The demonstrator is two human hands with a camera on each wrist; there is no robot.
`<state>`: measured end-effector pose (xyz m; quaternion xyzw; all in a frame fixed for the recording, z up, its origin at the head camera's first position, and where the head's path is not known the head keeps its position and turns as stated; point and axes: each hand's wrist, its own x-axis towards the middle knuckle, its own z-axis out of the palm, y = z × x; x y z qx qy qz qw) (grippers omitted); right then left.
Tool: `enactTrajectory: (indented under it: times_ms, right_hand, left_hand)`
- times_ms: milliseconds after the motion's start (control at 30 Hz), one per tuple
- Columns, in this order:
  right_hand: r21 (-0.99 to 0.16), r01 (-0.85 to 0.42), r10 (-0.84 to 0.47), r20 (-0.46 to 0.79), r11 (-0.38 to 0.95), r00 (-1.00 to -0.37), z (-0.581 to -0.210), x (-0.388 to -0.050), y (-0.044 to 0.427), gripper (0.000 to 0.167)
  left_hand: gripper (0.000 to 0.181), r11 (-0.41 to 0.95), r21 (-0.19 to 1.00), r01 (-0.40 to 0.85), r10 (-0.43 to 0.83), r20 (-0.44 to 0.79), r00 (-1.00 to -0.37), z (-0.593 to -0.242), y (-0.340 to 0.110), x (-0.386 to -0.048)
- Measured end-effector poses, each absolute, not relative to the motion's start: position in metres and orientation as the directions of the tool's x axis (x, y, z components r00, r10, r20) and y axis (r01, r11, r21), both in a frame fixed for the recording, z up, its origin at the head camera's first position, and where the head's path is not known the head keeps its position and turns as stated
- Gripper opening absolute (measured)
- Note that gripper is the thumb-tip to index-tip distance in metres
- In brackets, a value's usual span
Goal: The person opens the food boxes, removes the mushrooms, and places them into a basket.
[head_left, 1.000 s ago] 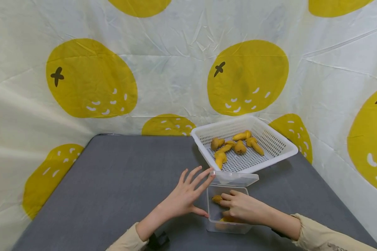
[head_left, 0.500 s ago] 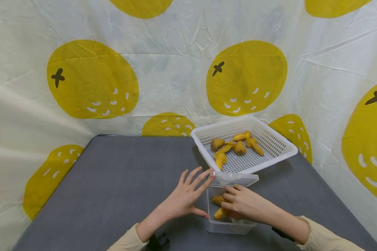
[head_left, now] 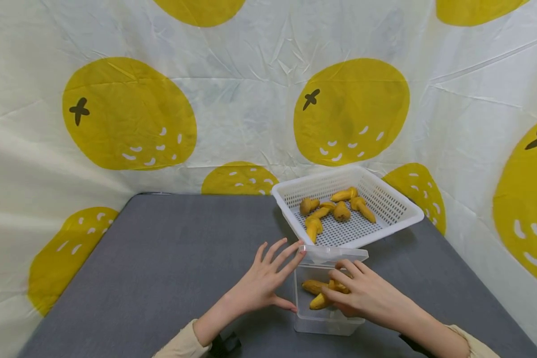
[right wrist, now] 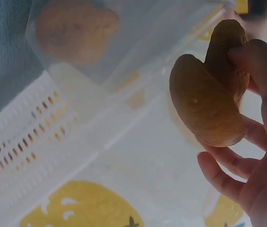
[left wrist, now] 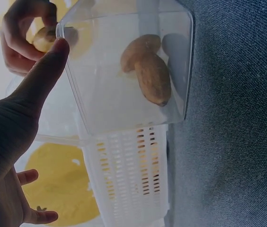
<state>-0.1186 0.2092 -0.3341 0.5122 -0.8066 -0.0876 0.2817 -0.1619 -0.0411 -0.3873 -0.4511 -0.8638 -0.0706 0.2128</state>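
My right hand [head_left: 369, 296] pinches a yellow-brown mushroom [head_left: 320, 300] over the clear plastic box [head_left: 326, 325]. In the right wrist view its rounded cap [right wrist: 204, 104] hangs below the thumb. Another mushroom [left wrist: 152, 78] lies inside the box, seen through the wall in the left wrist view. My left hand [head_left: 266, 281] has its fingers spread at the box's left side. Its thumb touches the rim, and a fingertip rests at the corner of the raised lid [head_left: 333, 255].
Behind the box a white perforated basket [head_left: 400, 228] holds several mushrooms [head_left: 341, 211]. Everything stands on a dark grey table [head_left: 179, 248]. A white cloth [head_left: 241, 114] with yellow fruit prints hangs around the table's back and sides.
The right hand has lifted the mushroom from low in the box and drawn it up and to the right, uncovering more of the mushroom inside. The left hand has stayed put.
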Motion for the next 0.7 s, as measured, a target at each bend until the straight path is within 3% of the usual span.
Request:
enactTrajectory:
  times_ms: [133, 267, 500, 700]
  right_hand:
    - [0.392, -0.77, -0.845, 0.409, 0.503, -0.344, -0.327, -0.114, 0.216, 0.016]
    - [0.355, -0.758, -0.806, 0.468, 0.547, -0.363, -0.322, -0.11, 0.222, 0.045]
    - [0.32, -0.734, -0.772, 0.477, 0.598, -0.421, -0.317, -0.105, 0.237, 0.041]
    - [0.256, -0.751, -0.72, 0.577, 0.609, -0.387, -0.313, -0.102, 0.248, 0.037]
  left_hand:
    - [0.12, 0.582, -0.073, 0.81, 0.751, 0.43, -0.501, -0.387, -0.041, -0.162]
    - [0.119, 0.582, -0.079, 0.81, 0.753, 0.43, -0.499, -0.387, -0.04, -0.162]
    - [0.119, 0.581, -0.074, 0.811, 0.753, 0.427, -0.5, -0.387, -0.04, -0.162]
    - [0.119, 0.581, -0.08, 0.81, 0.753, 0.43, -0.498, -0.388, -0.041, -0.162]
